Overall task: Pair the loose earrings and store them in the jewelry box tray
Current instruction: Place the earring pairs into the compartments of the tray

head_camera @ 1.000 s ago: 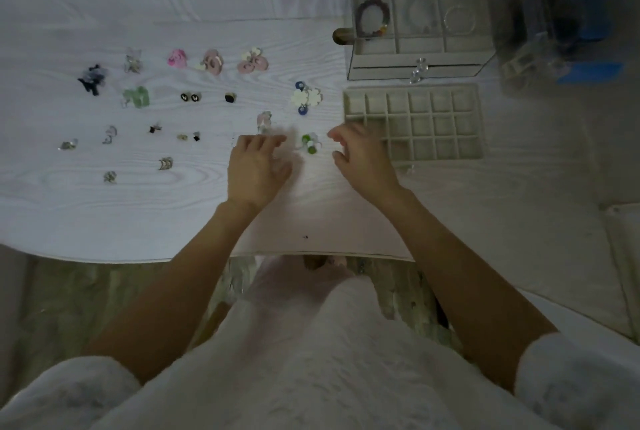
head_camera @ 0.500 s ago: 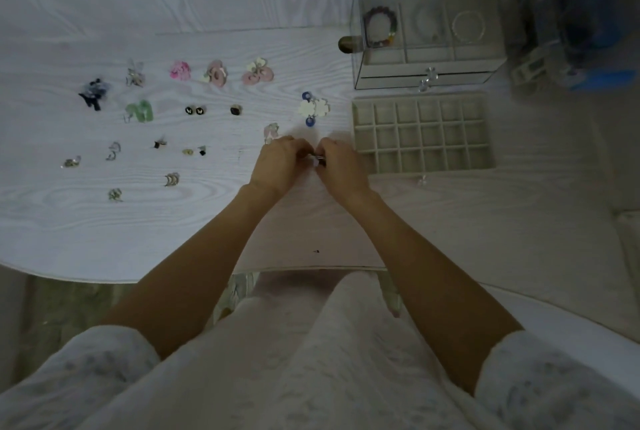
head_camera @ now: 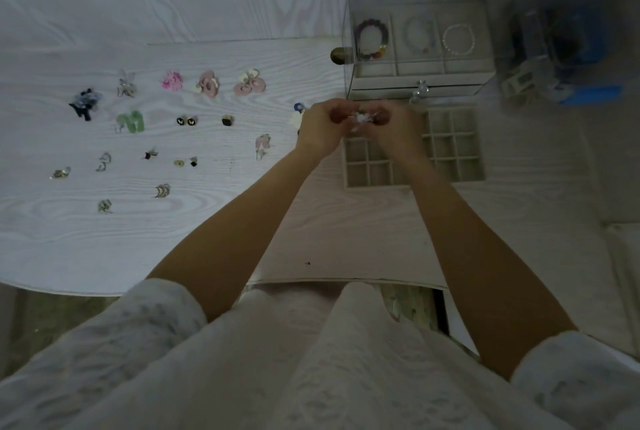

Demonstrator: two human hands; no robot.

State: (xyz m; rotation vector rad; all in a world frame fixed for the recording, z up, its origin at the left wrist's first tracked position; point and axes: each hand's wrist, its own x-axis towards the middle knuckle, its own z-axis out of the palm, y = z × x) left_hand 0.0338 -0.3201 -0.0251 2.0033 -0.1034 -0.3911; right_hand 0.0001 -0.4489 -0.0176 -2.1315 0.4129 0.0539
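Note:
My left hand (head_camera: 323,126) and my right hand (head_camera: 396,128) meet fingertip to fingertip above the near-left corner of the beige compartment tray (head_camera: 457,152). Between the fingers is a small pale earring pair (head_camera: 360,118), blurred, pinched by both hands. Several loose earrings lie on the white table to the left: pink flower ones (head_camera: 209,83), a green pair (head_camera: 131,121), small black studs (head_camera: 185,121), a pale dangling one (head_camera: 262,145). A white and blue earring (head_camera: 296,116) is partly hidden behind my left hand.
The clear jewelry box (head_camera: 419,42) with bracelets inside stands behind the tray, with a drawer knob (head_camera: 420,90) at its front. A blue and clear blurred object (head_camera: 561,45) sits at the far right. The table's front edge (head_camera: 346,279) runs just before my lap.
Both hands closed on the green and white earrings on the table, then lifted them up and to the right, over the tray's near-left corner.

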